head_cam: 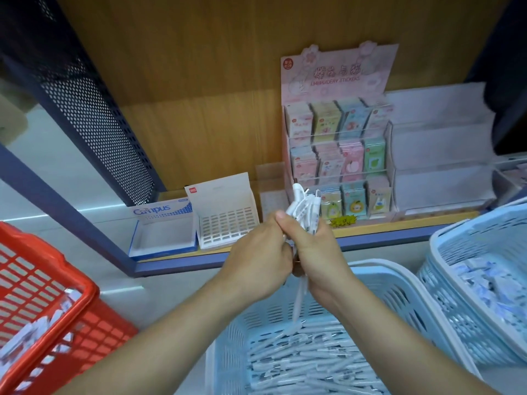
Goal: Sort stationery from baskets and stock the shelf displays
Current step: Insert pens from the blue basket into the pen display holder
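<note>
Here, a bundle of white pens (302,208) stands upright between both hands, the left hand (261,259) and right hand (320,252) curled tight around it. Directly below the hands sits a blue basket (400,289) of loose pens (313,364); just beyond the left hand, a white slotted box (226,223) rests on the shelf (182,263)

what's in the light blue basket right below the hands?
A loose pile of white pens lies in the light blue basket. Its floor and anything beneath the pile are covered.

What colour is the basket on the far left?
The basket is red, with slotted walls; the head view shows it best.
</note>
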A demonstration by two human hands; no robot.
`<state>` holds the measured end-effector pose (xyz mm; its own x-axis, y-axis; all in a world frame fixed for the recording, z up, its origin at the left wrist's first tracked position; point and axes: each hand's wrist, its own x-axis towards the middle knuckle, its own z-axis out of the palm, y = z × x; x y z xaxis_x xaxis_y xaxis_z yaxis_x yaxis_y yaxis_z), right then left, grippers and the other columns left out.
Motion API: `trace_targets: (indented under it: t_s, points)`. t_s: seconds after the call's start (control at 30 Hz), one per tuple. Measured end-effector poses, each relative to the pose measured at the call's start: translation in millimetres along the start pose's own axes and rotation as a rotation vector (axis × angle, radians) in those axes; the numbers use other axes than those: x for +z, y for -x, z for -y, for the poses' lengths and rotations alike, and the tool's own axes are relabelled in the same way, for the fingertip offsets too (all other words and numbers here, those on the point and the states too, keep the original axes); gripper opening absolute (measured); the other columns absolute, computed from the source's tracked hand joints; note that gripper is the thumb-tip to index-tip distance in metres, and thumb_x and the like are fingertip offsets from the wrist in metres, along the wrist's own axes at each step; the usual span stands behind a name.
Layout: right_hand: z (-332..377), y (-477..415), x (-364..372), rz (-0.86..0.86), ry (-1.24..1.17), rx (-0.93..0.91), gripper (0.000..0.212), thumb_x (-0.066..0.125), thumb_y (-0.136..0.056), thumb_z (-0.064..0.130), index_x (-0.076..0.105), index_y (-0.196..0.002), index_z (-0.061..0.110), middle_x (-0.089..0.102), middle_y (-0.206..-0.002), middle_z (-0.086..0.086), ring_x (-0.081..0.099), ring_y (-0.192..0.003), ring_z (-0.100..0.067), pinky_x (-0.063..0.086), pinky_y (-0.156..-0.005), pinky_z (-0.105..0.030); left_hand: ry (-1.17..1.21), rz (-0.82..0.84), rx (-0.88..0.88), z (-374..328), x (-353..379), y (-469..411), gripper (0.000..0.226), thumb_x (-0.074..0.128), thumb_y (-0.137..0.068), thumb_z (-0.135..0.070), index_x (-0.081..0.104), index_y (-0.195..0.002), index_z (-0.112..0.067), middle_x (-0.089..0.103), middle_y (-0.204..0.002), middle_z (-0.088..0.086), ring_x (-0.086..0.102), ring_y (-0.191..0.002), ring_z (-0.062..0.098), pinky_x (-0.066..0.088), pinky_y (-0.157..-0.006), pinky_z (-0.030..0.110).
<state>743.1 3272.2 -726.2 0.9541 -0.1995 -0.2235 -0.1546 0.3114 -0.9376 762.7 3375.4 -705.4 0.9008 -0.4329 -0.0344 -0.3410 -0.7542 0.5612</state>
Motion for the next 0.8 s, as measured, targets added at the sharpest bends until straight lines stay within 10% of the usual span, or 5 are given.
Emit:
trace_targets:
  t_s: [0.3, 0.53, 0.8]
  points:
    - [60, -33, -10, -0.072, 0.167, 0.062, 0.016, 0.062, -0.085, 0.009, 0.058, -0.069, 0.011, 0.053, -0.045, -0.001, 0.046, -0.037, -0.012, 0.030, -0.039, -0.018, 0.667, 0.243, -0.104, -35, -44, -24, 0.012, 0.054, -0.095, -0.016, 0.061, -0.103, -0.012, 0.062, -0.074, -0.006, 0.051, -0.055, -0.005, 0.037, -0.049, 0.010]
    - [113, -57, -35, -0.138, 0.250, -0.037, 0.018, 0.061, -0.085, 0.006, 0.059, -0.067, 0.006, 0.052, -0.042, -0.002, 0.045, -0.034, -0.010, 0.030, -0.035, -0.016, 0.672, 0.120, -0.174, -48, -53, -74, 0.025, 0.047, -0.101, -0.011, 0.071, -0.108, -0.011, 0.072, -0.107, 0.012, 0.064, -0.097, 0.022, 0.051, -0.084, 0.028]
    - [108, -68, -60, -0.119, 0.245, 0.085, 0.017, 0.063, -0.087, 0.013, 0.060, -0.071, 0.007, 0.051, -0.046, -0.003, 0.043, -0.035, -0.011, 0.030, -0.038, -0.021, 0.643, 0.444, -0.255, -49, -66, -95, 0.023, 0.053, -0.100, -0.020, 0.059, -0.120, -0.013, 0.069, -0.105, 0.024, 0.069, -0.083, 0.029, 0.061, -0.068, 0.034]
